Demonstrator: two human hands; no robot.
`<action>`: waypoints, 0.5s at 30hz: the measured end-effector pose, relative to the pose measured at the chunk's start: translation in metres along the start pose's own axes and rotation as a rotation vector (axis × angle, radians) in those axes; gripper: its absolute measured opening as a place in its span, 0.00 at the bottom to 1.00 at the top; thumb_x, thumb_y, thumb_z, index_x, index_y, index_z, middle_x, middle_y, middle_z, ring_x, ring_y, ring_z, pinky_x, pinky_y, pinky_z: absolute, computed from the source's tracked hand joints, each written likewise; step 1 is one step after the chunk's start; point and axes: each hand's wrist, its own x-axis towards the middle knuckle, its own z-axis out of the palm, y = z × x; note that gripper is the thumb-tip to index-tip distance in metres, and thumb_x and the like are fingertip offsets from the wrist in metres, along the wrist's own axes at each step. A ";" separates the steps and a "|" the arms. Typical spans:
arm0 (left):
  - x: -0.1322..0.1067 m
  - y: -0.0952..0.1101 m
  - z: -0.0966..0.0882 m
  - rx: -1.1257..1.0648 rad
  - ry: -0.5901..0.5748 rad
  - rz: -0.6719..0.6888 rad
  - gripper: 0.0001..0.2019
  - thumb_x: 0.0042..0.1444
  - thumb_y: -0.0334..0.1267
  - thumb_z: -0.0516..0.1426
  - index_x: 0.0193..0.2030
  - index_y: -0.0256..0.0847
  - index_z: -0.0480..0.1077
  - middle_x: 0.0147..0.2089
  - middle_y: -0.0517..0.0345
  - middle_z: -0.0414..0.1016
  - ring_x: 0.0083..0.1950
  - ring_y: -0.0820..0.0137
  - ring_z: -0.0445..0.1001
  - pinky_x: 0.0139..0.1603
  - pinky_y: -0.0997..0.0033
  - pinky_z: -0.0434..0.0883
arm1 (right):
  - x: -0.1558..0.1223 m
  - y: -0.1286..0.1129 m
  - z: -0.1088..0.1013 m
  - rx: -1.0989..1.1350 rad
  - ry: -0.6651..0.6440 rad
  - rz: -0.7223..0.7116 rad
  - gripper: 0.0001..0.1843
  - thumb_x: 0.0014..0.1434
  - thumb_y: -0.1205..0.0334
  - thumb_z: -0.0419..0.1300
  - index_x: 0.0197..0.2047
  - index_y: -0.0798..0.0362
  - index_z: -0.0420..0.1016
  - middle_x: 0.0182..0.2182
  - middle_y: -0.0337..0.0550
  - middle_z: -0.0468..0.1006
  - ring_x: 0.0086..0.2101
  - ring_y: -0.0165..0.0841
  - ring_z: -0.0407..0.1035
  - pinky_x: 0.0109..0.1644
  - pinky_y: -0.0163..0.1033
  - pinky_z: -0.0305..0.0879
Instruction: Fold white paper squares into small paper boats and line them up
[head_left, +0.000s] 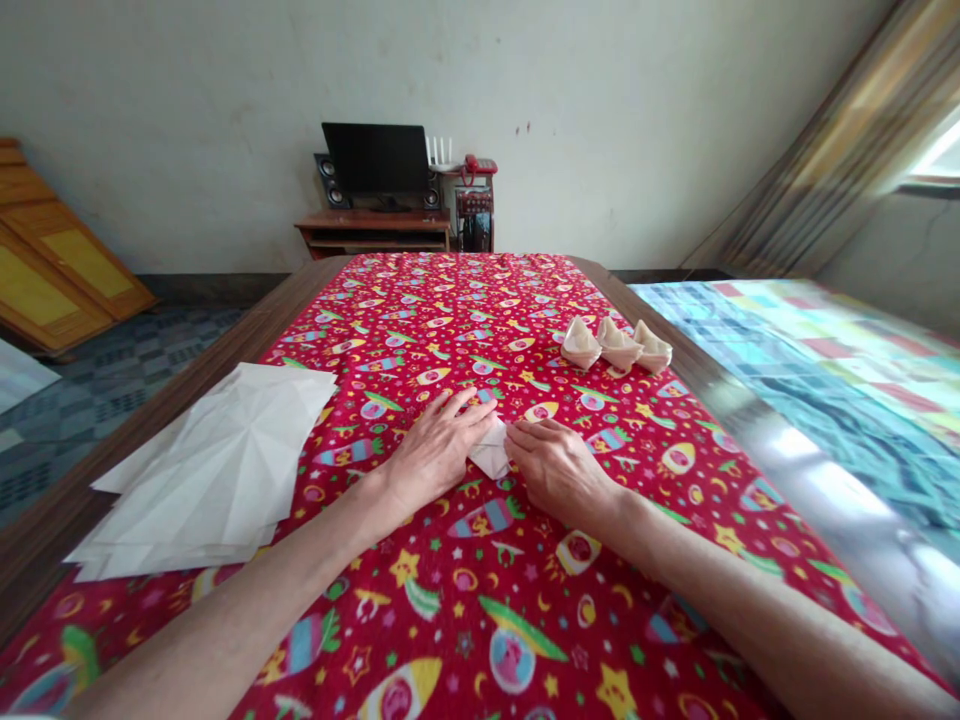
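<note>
My left hand and my right hand rest on a red patterned tablecloth, pressing a small folded piece of white paper between them. The left hand's fingers lie flat and stretched over the paper's left part. The right hand's fingers are curled down onto the paper's right edge. Most of the paper is hidden under the two hands.
A stack of creased white paper sheets lies to the left on the table. Three folded cream paper shapes sit at the far right of the cloth. A desk with a monitor stands against the back wall; a bed is on the right.
</note>
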 end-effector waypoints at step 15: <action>-0.005 -0.005 0.003 -0.039 0.082 -0.315 0.15 0.63 0.45 0.48 0.30 0.39 0.67 0.31 0.54 0.69 0.35 0.66 0.70 0.37 0.68 0.66 | -0.002 0.003 0.001 0.084 0.003 0.065 0.14 0.56 0.74 0.50 0.40 0.56 0.75 0.41 0.49 0.78 0.42 0.37 0.71 0.47 0.40 0.64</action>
